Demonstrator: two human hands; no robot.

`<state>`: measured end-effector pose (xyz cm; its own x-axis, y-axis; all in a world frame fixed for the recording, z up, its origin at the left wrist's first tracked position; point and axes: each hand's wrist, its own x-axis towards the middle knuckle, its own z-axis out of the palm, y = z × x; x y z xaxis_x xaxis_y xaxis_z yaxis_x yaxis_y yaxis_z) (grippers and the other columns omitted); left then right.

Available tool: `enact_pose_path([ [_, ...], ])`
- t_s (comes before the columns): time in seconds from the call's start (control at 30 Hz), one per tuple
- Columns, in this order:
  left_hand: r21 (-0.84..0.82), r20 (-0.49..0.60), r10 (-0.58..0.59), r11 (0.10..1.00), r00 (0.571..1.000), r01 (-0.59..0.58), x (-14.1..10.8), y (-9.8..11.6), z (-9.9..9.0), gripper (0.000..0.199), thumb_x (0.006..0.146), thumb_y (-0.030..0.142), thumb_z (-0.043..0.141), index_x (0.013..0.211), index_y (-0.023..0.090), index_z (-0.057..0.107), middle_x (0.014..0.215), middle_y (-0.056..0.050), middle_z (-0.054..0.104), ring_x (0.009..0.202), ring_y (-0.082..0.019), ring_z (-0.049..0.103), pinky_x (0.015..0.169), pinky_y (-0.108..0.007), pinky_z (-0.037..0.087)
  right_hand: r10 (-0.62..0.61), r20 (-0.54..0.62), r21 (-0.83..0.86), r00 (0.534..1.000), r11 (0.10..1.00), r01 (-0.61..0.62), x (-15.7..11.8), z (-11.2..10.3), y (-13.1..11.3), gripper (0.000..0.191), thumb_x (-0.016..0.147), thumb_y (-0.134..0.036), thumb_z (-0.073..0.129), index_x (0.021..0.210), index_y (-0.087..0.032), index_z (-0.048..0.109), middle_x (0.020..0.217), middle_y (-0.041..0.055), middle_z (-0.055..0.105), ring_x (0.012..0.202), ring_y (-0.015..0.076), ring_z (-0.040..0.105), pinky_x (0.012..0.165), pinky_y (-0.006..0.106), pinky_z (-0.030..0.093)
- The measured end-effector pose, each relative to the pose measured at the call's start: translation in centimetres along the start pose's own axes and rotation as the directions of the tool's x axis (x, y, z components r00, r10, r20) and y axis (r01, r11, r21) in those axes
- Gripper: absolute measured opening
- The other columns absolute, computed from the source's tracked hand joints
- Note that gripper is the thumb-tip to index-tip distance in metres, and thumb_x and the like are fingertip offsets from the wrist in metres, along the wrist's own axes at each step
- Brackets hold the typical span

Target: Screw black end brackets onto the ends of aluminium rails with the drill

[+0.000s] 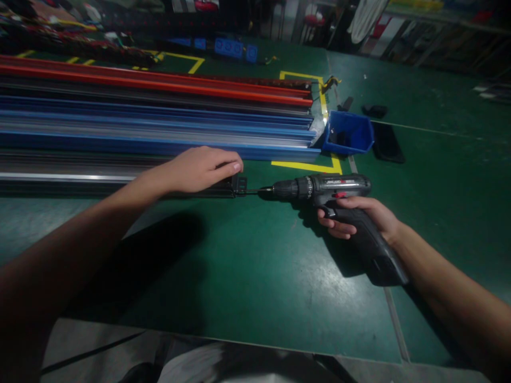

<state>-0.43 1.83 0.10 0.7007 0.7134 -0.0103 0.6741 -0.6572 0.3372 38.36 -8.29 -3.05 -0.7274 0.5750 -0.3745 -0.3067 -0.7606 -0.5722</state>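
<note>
In the head view, I take the drill as my landmark. The person's right hand (369, 213) is wrapped around the grip of that drill (341, 183); whether the trigger is pulled I can't tell. Left of it, in line with its nose, lies a black rail (59, 183) on the green table (255, 266). The bit (255, 191) reaches to the end piece (241, 185) on the rail, touching or nearly so. The left hand (199, 169) lies over the rail's end, fingers curled; pressing or pinching, I can't say. Blue rails (199, 139) lie beyond and left of the drill, a blue bin (329, 133) just beyond it. This looks like driving a fastener into the end piece; the move seems to call for a straight bit and a steady rail.
</note>
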Motion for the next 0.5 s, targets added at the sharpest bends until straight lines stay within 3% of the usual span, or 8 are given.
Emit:
enact_pose_path([
  [0.5,0.003,-0.003,-0.001,1.000,1.000,0.001,-0.01,-0.22,0.14,0.052,0.104,0.058,0.032,0.116,0.026,0.072,0.110,-0.001,0.076,0.096,-0.020,0.068,0.083,-0.031,0.045,0.013,-0.006,0.020,1.000,1.000,-0.013,-0.05,-0.03,-0.03,0.033,0.097,-0.026,0.068,0.112,0.003,0.073,0.090,0.0141,0.073,0.057,0.0080,0.062,0.062,0.022,0.059],
])
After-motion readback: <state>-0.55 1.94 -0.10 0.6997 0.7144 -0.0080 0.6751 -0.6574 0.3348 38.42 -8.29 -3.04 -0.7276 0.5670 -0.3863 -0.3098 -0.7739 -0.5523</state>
